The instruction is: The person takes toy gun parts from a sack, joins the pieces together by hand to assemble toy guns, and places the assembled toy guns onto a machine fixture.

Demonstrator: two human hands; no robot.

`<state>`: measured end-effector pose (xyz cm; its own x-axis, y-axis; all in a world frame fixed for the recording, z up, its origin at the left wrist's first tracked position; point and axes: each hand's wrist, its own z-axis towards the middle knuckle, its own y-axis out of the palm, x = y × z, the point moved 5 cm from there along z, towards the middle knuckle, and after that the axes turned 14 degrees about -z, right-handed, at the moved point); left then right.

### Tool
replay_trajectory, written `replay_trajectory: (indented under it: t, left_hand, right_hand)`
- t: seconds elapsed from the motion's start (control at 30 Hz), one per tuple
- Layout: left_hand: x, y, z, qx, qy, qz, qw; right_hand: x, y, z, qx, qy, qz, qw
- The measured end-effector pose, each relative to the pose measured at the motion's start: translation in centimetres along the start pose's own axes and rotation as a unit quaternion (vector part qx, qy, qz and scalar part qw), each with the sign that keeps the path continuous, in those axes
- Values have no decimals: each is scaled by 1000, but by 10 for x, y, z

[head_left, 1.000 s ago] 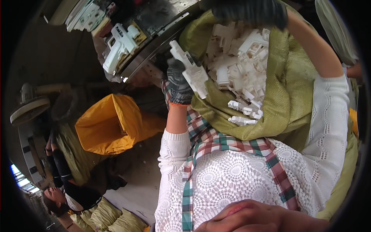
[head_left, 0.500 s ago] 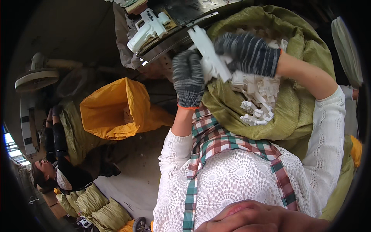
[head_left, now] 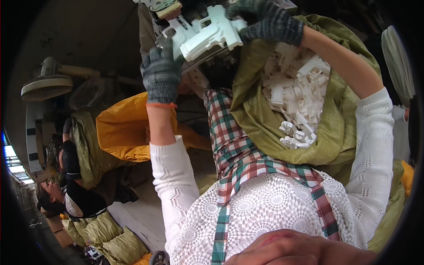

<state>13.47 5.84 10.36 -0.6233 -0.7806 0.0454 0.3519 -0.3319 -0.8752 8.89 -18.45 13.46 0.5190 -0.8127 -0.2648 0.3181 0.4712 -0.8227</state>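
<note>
Two white plastic toy pistols are side by side over the work surface at the top. The nearer toy pistol (head_left: 213, 37) is at its right end in the grip of my right hand (head_left: 271, 24), which wears a dark striped knit glove. Partly covered by it, the other toy pistol (head_left: 180, 33) lies farther left. My left hand (head_left: 161, 75), gloved alike with an orange cuff, has its fingers curled at the lower end of that other pistol. The fingertips are partly hidden there.
An olive woven sack (head_left: 251, 104) on my right holds many white plastic parts (head_left: 296, 88). Left stands an open yellow sack (head_left: 119, 132). A machine part (head_left: 161, 4) hangs above the pistols. A fan (head_left: 46, 86) and another person (head_left: 75, 190) are at far left.
Both hands have moved up, the left one also leftward. The held toy pistol has gone from above the sack's edge to the work surface, beside the pistol lying there.
</note>
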Motion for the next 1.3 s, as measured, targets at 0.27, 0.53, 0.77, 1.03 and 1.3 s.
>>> replay_trajectory:
  t: [0.27, 0.53, 0.77, 1.03, 1.3]
  left_hand:
    - [-110, 4, -151, 9, -202, 139, 969]
    - [-72, 32, -171, -122, -239, -243, 932]
    - [20, 80, -136, -272, -136, -450, 840]
    - [79, 100, -141, -287, -136, -687, 653]
    - [149, 74, -97, -143, 53, -660, 736]
  right_hand:
    - [49, 108, 48, 31, -136, -80, 987]
    - [24, 20, -14, -115, -76, -95, 986]
    - [61, 51, -164, -507, 20, -60, 860]
    - [63, -7, -122, -322, 84, 15, 943]
    - [23, -4, -106, -234, 129, 291, 919]
